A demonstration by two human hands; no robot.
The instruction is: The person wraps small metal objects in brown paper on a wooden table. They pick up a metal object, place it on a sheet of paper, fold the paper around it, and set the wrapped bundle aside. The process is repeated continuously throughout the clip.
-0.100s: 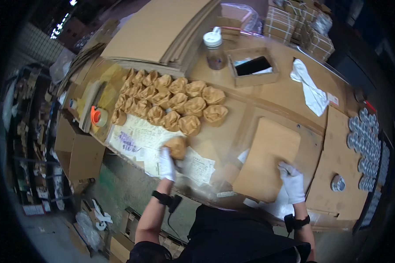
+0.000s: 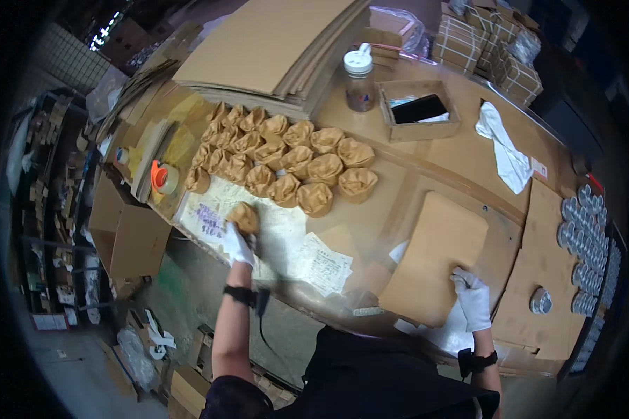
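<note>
A: What are the fingers of the left hand doing?

B: They are gloved in white and curled round a brown paper-wrapped bundle, which sits at about 12 o'clock from the palm. The bundle rests on printed paper sheets spread over the tabletop.

A: And the right hand?

B: Also gloved. Its fingers lie spread and flat on the lower right corner of a cardboard sheet, pressing down on it instead of closing round it. The sheet stretches away toward 11 o'clock from that hand.

A: What lies around the left hand?

B: At 1 o'clock from the held bundle, near it, a cluster of similar wrapped bundles stands in rows. At 10 o'clock is a roll with an orange centre.

A: Further out?

B: A stack of flat cardboard sheets lies at 12 o'clock beyond the cluster. Right of it stands a clear jar with a white lid, then a shallow cardboard tray holding a dark phone. A white cloth lies at 1 o'clock from the right hand, and round metal tins line the tabletop edge at 3 o'clock, with one single tin near that hand.
</note>
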